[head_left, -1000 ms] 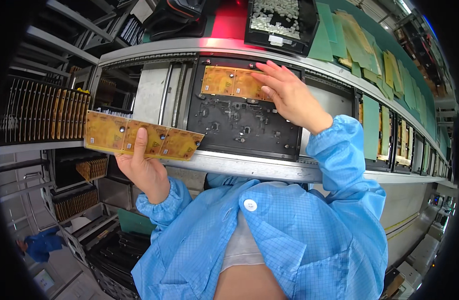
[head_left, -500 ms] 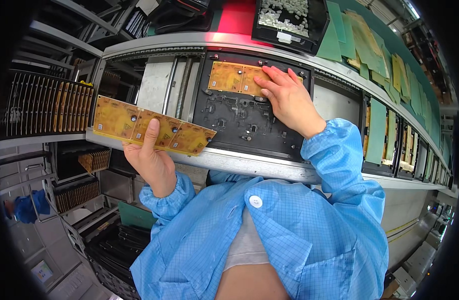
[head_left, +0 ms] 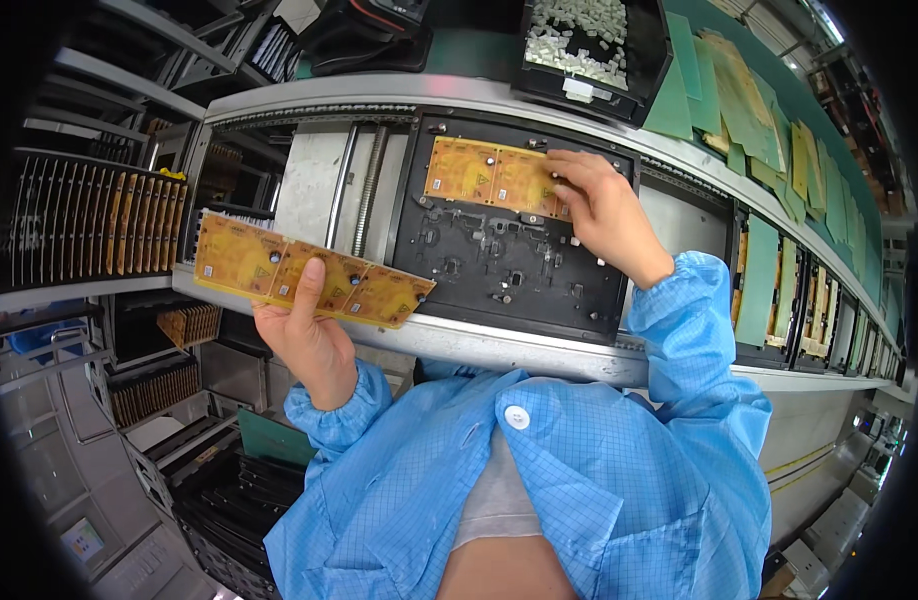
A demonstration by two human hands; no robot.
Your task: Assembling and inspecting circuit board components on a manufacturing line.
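Note:
My left hand (head_left: 314, 345) grips a long yellow-brown circuit board (head_left: 241, 262) by its lower edge, thumb on the face and the other fingers behind it. The board is held tilted over the front rail. A second circuit board (head_left: 463, 172) of the same kind lies in the upper part of a black fixture plate (head_left: 459, 290). My right hand (head_left: 609, 210) is over the right end of that board, fingers bent and thumb apart from them. Its fingertips are at the board's face, and the hand hides the board's right end.
A black bin (head_left: 579, 60) of small white parts stands behind the fixture. Green and yellow sheets (head_left: 729, 90) lie at the back right. A rack of upright boards (head_left: 99, 215) stands at left. Metal rails (head_left: 499, 345) run along the line's front.
My right hand's fingers went from stretched flat on the lying board to bent at its right end. My left hand still holds its board in nearly the same place. The view shifted slightly.

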